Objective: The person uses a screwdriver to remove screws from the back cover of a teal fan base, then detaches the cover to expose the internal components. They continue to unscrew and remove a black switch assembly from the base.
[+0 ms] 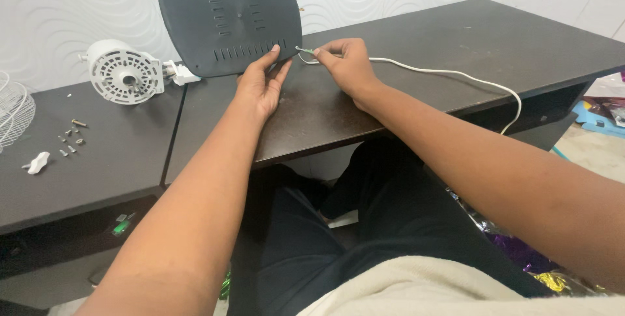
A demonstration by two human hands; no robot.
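Near the upper middle of the frame, the left hand point(262, 85) rests flat on the dark worktop point(416, 55), its fingers spread open and holding nothing, the fingertips touching the lower edge of a dark grey vented panel point(228, 16) that stands upright against the patterned white wall. Just right of it, the right hand point(345, 62) has its fingers pinched shut on the end of a white cable point(449, 74), close to the panel's lower right corner (the tip of the wire shows a small greenish bit, too small to make out). From the pinch, the cable trails rightward across the worktop and drops over its front edge at the right of the frame. At the upper left sits a white round motor housing point(125, 72), well apart from both hands, and below it at the left lie a few loose screws point(71, 137) and a small white knob point(37, 162).
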